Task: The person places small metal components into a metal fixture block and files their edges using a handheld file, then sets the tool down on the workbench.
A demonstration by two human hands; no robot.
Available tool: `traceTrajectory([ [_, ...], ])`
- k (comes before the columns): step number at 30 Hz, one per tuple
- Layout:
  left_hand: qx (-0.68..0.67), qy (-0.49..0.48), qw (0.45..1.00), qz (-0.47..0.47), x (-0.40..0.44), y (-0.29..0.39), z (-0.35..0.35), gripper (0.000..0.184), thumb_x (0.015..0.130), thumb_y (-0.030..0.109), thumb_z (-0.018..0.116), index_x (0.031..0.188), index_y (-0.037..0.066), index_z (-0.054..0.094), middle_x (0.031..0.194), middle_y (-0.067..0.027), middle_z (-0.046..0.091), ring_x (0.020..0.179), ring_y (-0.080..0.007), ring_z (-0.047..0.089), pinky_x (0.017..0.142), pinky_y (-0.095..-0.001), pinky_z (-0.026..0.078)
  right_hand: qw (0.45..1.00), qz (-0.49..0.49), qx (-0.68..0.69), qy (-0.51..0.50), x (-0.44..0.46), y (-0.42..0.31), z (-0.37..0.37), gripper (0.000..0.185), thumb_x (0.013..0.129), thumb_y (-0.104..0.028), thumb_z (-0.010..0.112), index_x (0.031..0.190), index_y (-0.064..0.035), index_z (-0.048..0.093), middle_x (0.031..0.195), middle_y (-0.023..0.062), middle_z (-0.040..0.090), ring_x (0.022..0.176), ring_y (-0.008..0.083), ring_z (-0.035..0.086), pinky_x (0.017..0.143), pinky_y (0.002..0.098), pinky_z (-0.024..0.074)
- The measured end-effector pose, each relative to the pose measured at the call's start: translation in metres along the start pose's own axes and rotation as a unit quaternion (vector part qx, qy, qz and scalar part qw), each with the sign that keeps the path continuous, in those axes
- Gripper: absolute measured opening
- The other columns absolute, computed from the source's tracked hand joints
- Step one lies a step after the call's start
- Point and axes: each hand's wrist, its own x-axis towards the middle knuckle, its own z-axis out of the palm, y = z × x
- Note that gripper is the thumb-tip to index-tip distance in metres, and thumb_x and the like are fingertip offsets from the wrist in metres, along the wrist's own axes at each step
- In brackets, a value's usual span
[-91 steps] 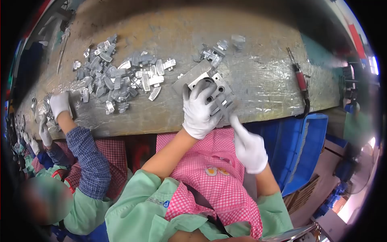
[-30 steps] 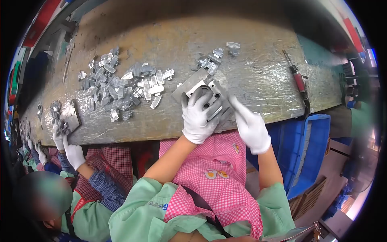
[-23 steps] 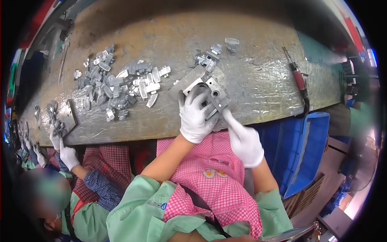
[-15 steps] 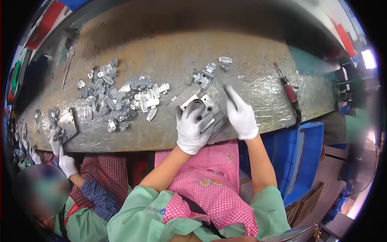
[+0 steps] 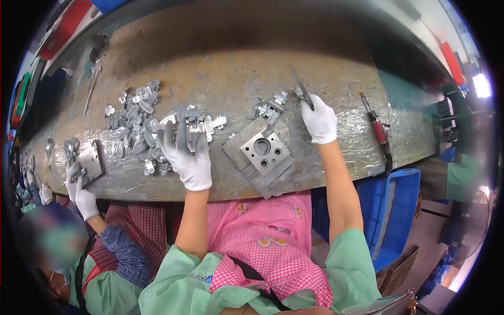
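My left hand [image 5: 189, 163], in a white glove, is over the right edge of a pile of small grey metal parts [image 5: 139, 118]. Its fingers are spread, and I see nothing held in them. In my gloved right hand [image 5: 319, 122] is a thin grey blade that looks like a flat file [image 5: 298, 80], its tip pointing up and away. One metal part lies by the right fingertips, partly covered. Between my hands sits a square metal block [image 5: 280, 153] with a large round hole and smaller holes, on a larger flat plate [image 5: 242, 131].
Several finished-looking metal parts [image 5: 271, 107] lie behind the block. A red-handled tool with a cable [image 5: 378, 128] rests at the right. Blue crates [image 5: 401, 210] stand below the table edge. At the left, a co-worker's gloved hands [image 5: 84, 197] are beside another metal plate [image 5: 94, 160].
My left hand has left the block and moved left to the pile, uncovering the block's holes. My right hand has moved slightly up and away, still gripping the file.
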Motion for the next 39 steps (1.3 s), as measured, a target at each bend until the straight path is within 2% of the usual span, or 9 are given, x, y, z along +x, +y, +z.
traceTrajectory([
  [2, 0.04, 0.014, 0.995, 0.091, 0.006, 0.01, 0.0, 0.068, 0.088, 0.018, 0.08, 0.146, 0.009, 0.048, 0.15, -0.0136, 0.041, 0.139, -0.0428, 0.041, 0.117, -0.0577, 0.038, 0.996, -0.023, 0.083, 0.018, -0.02, 0.0, -0.007, 0.024, 0.093, -0.025, 0.072, 0.112, -0.0112, 0.075, 0.087, 0.0202, 0.073, 0.082, 0.039, 0.073, 0.072, 0.0409, 0.0562],
  [3, -0.313, 0.009, 0.946, -0.081, -0.006, 0.04, 0.011, 0.063, 0.089, 0.019, 0.078, 0.145, 0.009, 0.05, 0.147, -0.0138, 0.046, 0.132, -0.0413, 0.049, 0.113, -0.0546, 0.04, 0.995, -0.021, 0.095, 0.007, -0.034, -0.005, -0.015, 0.026, 0.093, -0.02, 0.073, 0.116, -0.0093, 0.076, 0.088, 0.0192, 0.073, 0.076, 0.0302, 0.075, 0.069, 0.0348, 0.0552],
  [6, -0.149, -0.106, 0.973, 0.141, -0.028, 0.049, 0.011, 0.041, 0.085, 0.022, 0.078, 0.122, 0.009, 0.067, 0.126, -0.015, 0.064, 0.119, -0.0385, 0.059, 0.105, -0.0503, 0.046, 0.974, -0.116, 0.193, 0.001, -0.082, -0.029, -0.041, 0.03, 0.09, -0.009, 0.074, 0.12, -0.0081, 0.075, 0.088, 0.0195, 0.074, 0.079, 0.0309, 0.077, 0.07, 0.0349, 0.0576],
  [12, -0.191, -0.239, 0.947, 0.101, -0.045, 0.076, 0.0, 0.032, 0.084, 0.025, 0.081, 0.114, 0.014, 0.076, 0.121, -0.0102, 0.07, 0.124, -0.0377, 0.059, 0.105, -0.0482, 0.045, 0.921, -0.374, 0.111, 0.004, -0.146, -0.037, -0.059, 0.046, 0.062, 0.001, 0.076, 0.107, -0.0054, 0.077, 0.056, 0.0062, 0.049, 0.046, 0.0244, 0.055, 0.047, 0.0385, 0.0421],
  [15, -0.274, -0.309, 0.897, -0.158, -0.056, 0.093, -0.011, 0.024, 0.088, 0.023, 0.08, 0.109, 0.012, 0.079, 0.127, -0.0079, 0.07, 0.136, -0.0354, 0.054, 0.113, -0.0455, 0.042, 0.926, -0.361, 0.107, -0.002, -0.158, -0.022, -0.047, 0.044, 0.066, 0.002, 0.076, 0.11, -0.0042, 0.075, 0.059, 0.0072, 0.055, 0.05, 0.0267, 0.059, 0.049, 0.0377, 0.0462],
  [21, -0.083, -0.158, 0.968, 0.175, -0.066, 0.093, 0.0, 0.03, 0.081, 0.017, 0.079, 0.111, 0.018, 0.075, 0.116, -0.0009, 0.069, 0.125, -0.0322, 0.058, 0.116, -0.0586, 0.029, 0.91, -0.029, 0.408, -0.061, -0.207, -0.002, -0.033, 0.054, 0.09, 0.007, 0.067, 0.143, 0.0086, 0.055, 0.113, 0.0145, 0.077, 0.082, 0.0039, 0.065, 0.071, 0.0234, 0.0541],
  [27, -0.088, -0.15, 0.964, 0.201, -0.084, 0.079, 0.018, 0.044, 0.075, 0.016, 0.083, 0.115, 0.021, 0.067, 0.125, 0.0001, 0.063, 0.124, -0.0309, 0.056, 0.106, -0.0626, 0.037, 0.907, 0.015, 0.404, -0.116, -0.224, -0.01, -0.062, 0.06, 0.102, 0.009, 0.042, 0.16, 0.0022, 0.033, 0.071, -0.0035, 0.047, 0.06, 0.0029, 0.043, 0.056, 0.0217, 0.0412],
  [30, -0.084, -0.215, 0.96, 0.157, -0.07, 0.084, 0.013, 0.037, 0.075, 0.02, 0.081, 0.111, 0.021, 0.073, 0.132, -0.0052, 0.064, 0.129, -0.0351, 0.053, 0.107, -0.0609, 0.036, 0.94, -0.007, 0.304, -0.156, -0.222, -0.017, -0.072, 0.05, 0.1, 0.006, 0.051, 0.15, 0.0004, 0.052, 0.115, 0.0234, 0.074, 0.081, 0.0134, 0.071, 0.076, 0.025, 0.0539],
  [39, -0.089, -0.212, 0.958, 0.172, -0.074, 0.074, 0.027, 0.036, 0.076, 0.028, 0.079, 0.112, 0.024, 0.077, 0.128, -0.0055, 0.064, 0.132, -0.0418, 0.048, 0.108, -0.0595, 0.035, 0.977, -0.118, 0.127, -0.124, -0.194, -0.038, -0.063, 0.048, 0.099, -0.007, 0.057, 0.147, -0.013, 0.056, 0.071, 0.026, 0.064, 0.063, 0.0406, 0.068, 0.058, 0.0473, 0.052],
])
